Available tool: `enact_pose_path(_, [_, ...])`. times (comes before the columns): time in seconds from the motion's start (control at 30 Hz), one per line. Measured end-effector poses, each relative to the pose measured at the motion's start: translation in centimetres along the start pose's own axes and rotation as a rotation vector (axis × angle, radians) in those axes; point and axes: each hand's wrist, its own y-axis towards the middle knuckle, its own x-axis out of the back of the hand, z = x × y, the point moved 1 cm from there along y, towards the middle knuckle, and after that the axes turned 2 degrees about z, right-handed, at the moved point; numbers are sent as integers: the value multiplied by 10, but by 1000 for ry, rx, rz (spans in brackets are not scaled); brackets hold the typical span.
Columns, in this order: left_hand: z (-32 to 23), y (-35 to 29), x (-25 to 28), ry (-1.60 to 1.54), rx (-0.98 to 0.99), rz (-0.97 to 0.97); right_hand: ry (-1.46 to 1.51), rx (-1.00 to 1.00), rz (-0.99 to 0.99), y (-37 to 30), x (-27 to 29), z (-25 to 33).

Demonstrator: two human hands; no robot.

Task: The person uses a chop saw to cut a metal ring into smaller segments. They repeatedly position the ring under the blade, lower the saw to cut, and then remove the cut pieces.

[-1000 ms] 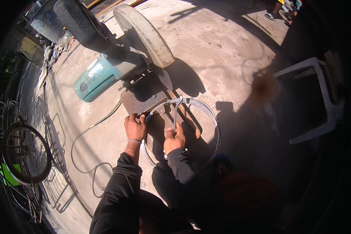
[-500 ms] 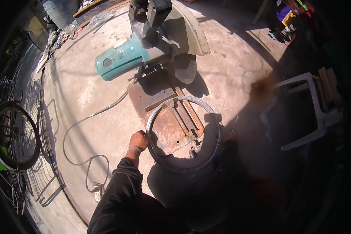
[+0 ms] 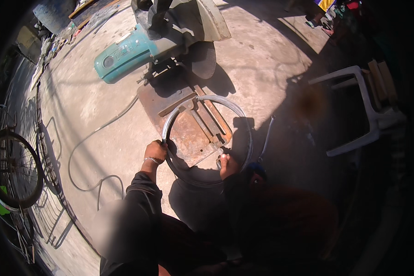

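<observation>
A coil of silvery wire [image 3: 249,133] lies over the rusty base [image 3: 156,108] of a chop saw, its top reaching the clamp. My left hand [image 3: 155,153] is closed around the left side of the coil. Inside the ring, my right hand [image 3: 228,166] grips the screw handle [image 3: 219,162] at the near end of the saw's vise [image 3: 200,122], thumb on top. The saw's teal motor [image 3: 122,55] and dark cutting disc [image 3: 202,60] stand raised beyond the base.
A wrench [image 3: 267,137] lies on the concrete right of the coil. Farther right is a white plastic chair [image 3: 369,99], in shadow. The saw's cable [image 3: 99,131] loops over the floor at left. A bicycle wheel [image 3: 16,170] stands at the far left. A person's foot [image 3: 311,23] shows at the upper right.
My right hand has come from beside the wrench, right of the coil, to the vise's screw handle and closed on it. My left hand keeps its hold on the coil. The view has shifted.
</observation>
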Motion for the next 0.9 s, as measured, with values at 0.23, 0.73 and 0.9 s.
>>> enact_pose_path(0.23, [-7,2,0,-3,42,16,264,-133,-184,1,-27,-10])
enact_pose_path(0.73, [-10,-1,4,-22,24,18,598,-982,408,29,11,17])
enact_pose_path(0.9, [-12,5,3,41,38,-45,293,-686,143,17,13,42])
